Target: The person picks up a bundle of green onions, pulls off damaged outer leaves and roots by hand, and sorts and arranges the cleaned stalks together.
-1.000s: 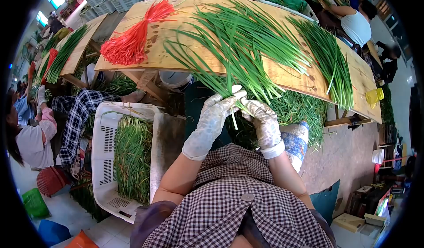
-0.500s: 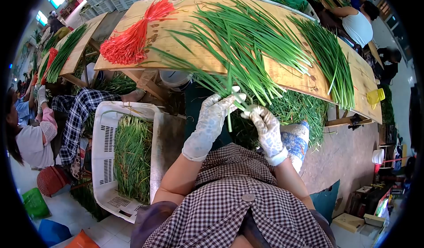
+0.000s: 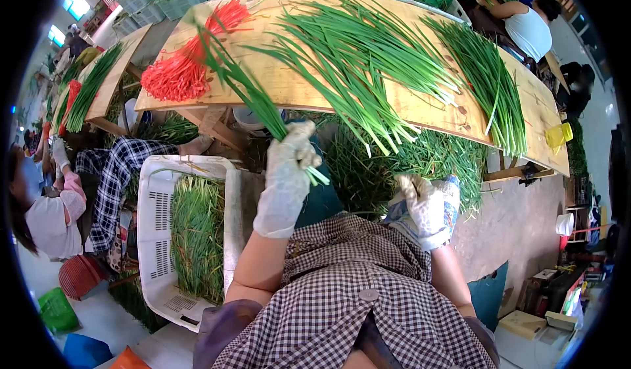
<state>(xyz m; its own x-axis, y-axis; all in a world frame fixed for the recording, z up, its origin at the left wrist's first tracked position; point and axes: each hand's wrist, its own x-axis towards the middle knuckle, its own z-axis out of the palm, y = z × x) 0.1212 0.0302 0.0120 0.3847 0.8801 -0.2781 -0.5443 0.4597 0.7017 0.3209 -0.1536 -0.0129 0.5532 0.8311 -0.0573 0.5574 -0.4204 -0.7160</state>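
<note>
My left hand [image 3: 289,175], in a whitish patterned glove, is closed around a small bunch of garlic chives [image 3: 253,99]. The white stem ends stick out below the fist, and the green leaves point up and left over the table edge. Over my lap on the right, my right hand [image 3: 420,208], gloved alike, has its fingers curled; whatever they may hold is hidden. Loose chives [image 3: 358,99] lie spread on the wooden table [image 3: 289,93] ahead of both hands. Another pile of chives [image 3: 483,86] lies farther right.
Red ties [image 3: 177,73] lie in a heap at the table's left. A white crate [image 3: 154,231] with greens stands beside me on the left. Leaf scraps [image 3: 420,152] pile under the table edge. A yellow container [image 3: 559,135] is at the right end. Other people sit at both sides.
My left hand has moved left and raised the chives, whose leaves now point up and left. My right hand has drawn away from the stems, to the right and down.
</note>
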